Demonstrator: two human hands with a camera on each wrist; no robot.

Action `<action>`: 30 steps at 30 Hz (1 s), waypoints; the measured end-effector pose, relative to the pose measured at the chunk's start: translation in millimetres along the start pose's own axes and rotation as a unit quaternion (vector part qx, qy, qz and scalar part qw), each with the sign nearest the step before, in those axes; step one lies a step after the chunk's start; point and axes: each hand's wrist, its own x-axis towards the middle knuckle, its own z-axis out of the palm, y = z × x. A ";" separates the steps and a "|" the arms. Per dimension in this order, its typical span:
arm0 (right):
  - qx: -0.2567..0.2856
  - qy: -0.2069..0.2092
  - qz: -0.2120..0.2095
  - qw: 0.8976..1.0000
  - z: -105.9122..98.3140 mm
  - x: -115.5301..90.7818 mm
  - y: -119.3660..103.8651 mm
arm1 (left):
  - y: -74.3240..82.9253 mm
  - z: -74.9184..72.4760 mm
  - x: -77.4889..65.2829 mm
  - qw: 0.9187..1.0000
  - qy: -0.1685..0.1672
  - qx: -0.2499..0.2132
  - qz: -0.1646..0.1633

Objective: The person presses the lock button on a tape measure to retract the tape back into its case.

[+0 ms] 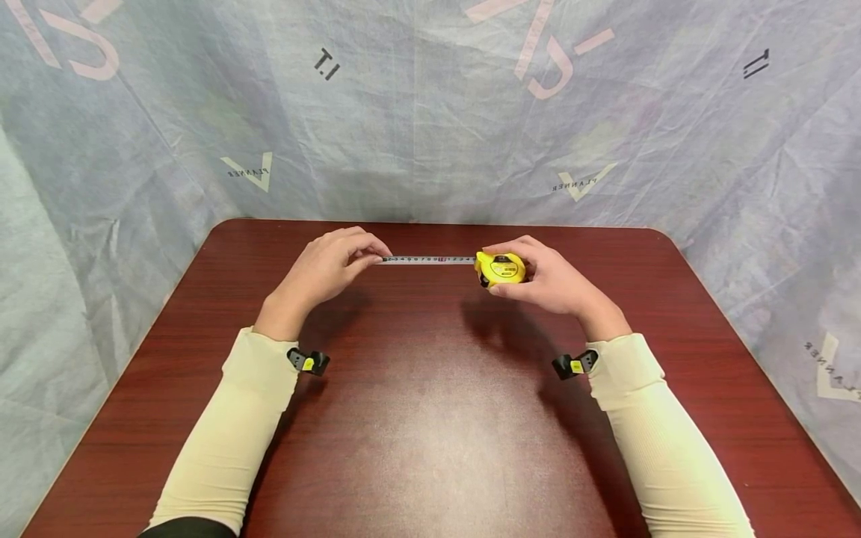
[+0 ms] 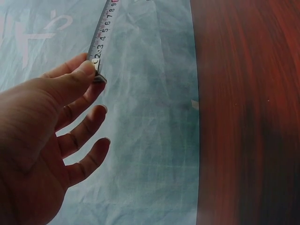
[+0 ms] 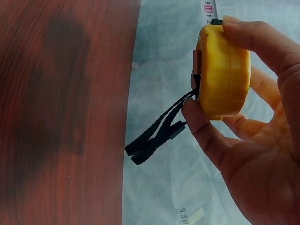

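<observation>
A yellow tape measure (image 1: 503, 270) is in my right hand (image 1: 548, 276), whose fingers and thumb grip the case from the right. Its white blade (image 1: 430, 261) stretches left above the table, roughly level. My left hand (image 1: 329, 265) pinches the blade's free end between thumb and forefinger. In the left wrist view, the metal end hook (image 2: 99, 78) shows at the fingertips, while the other fingers are loosely bent. A black wrist strap (image 3: 159, 124) hangs from the case in the right wrist view.
Both hands are over a dark red wooden table (image 1: 417, 388) with rounded far corners. Pale printed cloth (image 1: 410, 134) hangs behind it and along both sides. Each wrist carries a small black camera, the left camera (image 1: 309, 362) and the right camera (image 1: 575, 365).
</observation>
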 end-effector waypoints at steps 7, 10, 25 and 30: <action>0.005 0.001 0.001 1.000 2.5 1.9 0.0 | 2.3 0.8 0.4 1.000 0.000 -0.003 0.003; 0.004 -0.003 -0.002 1.000 2.7 2.4 0.6 | 3.0 1.0 0.9 1.000 0.000 -0.003 0.004; -0.002 -0.003 -0.006 1.000 6.9 5.2 -4.3 | 8.3 3.9 6.0 1.000 0.001 -0.006 0.011; -0.004 -0.001 -0.007 1.000 8.3 6.7 -5.0 | 9.1 4.6 6.4 1.000 0.000 -0.008 0.012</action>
